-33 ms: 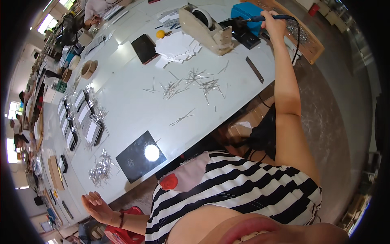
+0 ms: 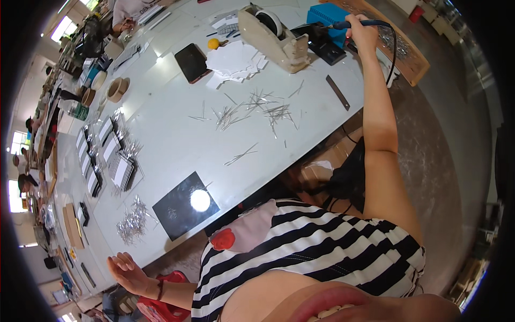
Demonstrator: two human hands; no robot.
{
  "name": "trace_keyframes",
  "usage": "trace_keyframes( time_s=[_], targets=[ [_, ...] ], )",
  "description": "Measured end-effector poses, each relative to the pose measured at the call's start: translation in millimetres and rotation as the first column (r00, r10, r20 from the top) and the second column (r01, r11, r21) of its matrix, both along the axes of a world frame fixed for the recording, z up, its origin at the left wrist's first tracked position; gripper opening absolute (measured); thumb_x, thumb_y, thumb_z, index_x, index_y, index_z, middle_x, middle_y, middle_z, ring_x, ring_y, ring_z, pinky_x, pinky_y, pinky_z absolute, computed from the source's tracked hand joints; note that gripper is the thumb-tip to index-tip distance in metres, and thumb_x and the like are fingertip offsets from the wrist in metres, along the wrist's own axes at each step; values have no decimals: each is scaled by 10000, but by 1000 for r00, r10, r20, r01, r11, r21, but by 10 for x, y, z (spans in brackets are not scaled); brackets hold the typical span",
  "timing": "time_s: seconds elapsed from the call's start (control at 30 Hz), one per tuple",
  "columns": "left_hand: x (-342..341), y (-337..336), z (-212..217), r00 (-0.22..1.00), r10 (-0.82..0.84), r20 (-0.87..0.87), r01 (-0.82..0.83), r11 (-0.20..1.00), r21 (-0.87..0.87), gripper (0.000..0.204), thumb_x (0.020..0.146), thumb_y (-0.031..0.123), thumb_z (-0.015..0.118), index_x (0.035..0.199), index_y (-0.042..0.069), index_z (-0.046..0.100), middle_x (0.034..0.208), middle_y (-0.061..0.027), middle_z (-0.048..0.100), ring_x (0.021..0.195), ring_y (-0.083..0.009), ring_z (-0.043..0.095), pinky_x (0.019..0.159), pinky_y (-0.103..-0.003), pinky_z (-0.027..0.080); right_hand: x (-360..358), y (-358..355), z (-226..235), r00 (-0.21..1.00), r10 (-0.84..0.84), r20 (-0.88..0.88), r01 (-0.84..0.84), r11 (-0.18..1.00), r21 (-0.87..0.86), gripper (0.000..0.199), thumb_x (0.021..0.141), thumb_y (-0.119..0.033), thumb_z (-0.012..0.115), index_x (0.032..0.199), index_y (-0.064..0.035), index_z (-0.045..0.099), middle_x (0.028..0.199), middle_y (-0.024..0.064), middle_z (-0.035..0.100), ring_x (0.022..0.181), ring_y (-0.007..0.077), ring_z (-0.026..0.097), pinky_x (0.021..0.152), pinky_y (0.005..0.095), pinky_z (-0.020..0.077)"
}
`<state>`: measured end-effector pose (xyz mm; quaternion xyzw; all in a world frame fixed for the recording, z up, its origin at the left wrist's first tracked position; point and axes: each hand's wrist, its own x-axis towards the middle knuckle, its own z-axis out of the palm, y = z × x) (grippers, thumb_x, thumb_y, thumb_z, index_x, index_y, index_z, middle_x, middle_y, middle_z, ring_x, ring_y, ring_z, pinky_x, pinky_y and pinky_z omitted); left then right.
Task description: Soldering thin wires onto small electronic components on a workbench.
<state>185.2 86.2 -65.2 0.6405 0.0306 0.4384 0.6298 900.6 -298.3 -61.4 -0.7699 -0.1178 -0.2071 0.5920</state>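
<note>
My right hand [image 2: 363,38] is closed around the dark blue handle of a soldering iron [image 2: 341,24], its black cord looping down beside my forearm. The iron's tip points left, at a blue box [image 2: 321,15] and a black holder [image 2: 328,51]. Over by the table's near left edge, my left hand [image 2: 130,275] hangs empty, fingers loosely bent and apart. Nearest to it lie a heap of thin silvery wire pieces [image 2: 132,224] and a dark square plate [image 2: 179,212] with a bright glare. More loose wire pieces [image 2: 279,111] are strewn mid-table.
A beige tape dispenser [image 2: 292,56], white paper pieces [image 2: 233,60], a yellow ball [image 2: 213,44] and a black phone [image 2: 191,63] sit farther back. A metal strip [image 2: 337,92] lies near the right edge. Bundled wired parts [image 2: 122,173] stand left; a person [image 2: 134,12] sits across.
</note>
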Motion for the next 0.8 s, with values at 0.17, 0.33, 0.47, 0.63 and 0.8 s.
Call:
trace_keyframes(
  time_s=[0.17, 0.33, 0.47, 0.63, 0.8],
  targets=[
    [-6, -274, -30, 848, 529, -41, -509, 788, -347, 469, 1003, 191, 560, 1359, -98, 462, 863, -26, 404, 773, -125, 382, 665, -258, 366, 261, 201, -221, 994, 72, -83, -76, 996, -43, 349, 851, -383, 723, 991, -64, 740, 772, 77, 690, 668, 155, 678, 630, 297, 507],
    [-115, -132, -83, 984, 181, -6, -180, 976, -121, 585, 994, 347, 622, 1397, -62, 505, 874, -17, 501, 772, -133, 435, 697, -288, 372, 904, -27, -501, 986, 9, -167, -61, 949, -310, 396, 840, -490, 714, 937, -106, 723, 644, 25, 650, 567, 96, 561, 539, 284, 415],
    [-109, -335, -2, 974, 220, -47, -221, 975, -20, 575, 1008, 348, 589, 1409, -54, 501, 875, -15, 516, 759, -131, 436, 692, -288, 354, 906, 88, -602, 959, 111, -261, -86, 991, 104, 326, 814, -358, 814, 905, -84, 662, 685, 13, 613, 540, 79, 527, 506, 228, 403],
    [-234, -487, 24, 946, 307, -101, -310, 951, -16, 554, 998, 332, 604, 1386, -57, 532, 863, -23, 543, 764, -129, 462, 673, -269, 363, 448, 145, -356, 877, 173, -448, -172, 984, 42, 427, 795, -513, 824, 843, -137, 626, 627, -27, 566, 465, 7, 417, 417, 167, 269],
    [-311, -482, 40, 915, 377, -142, -384, 923, -28, 453, 1007, 184, 552, 1371, -85, 535, 877, -46, 570, 774, -111, 508, 700, -239, 405, 52, 159, -236, 873, 173, -456, -195, 981, -2, 427, 810, -513, 813, 765, -135, 620, 620, -41, 541, 445, 18, 400, 399, 189, 256]
  ],
)
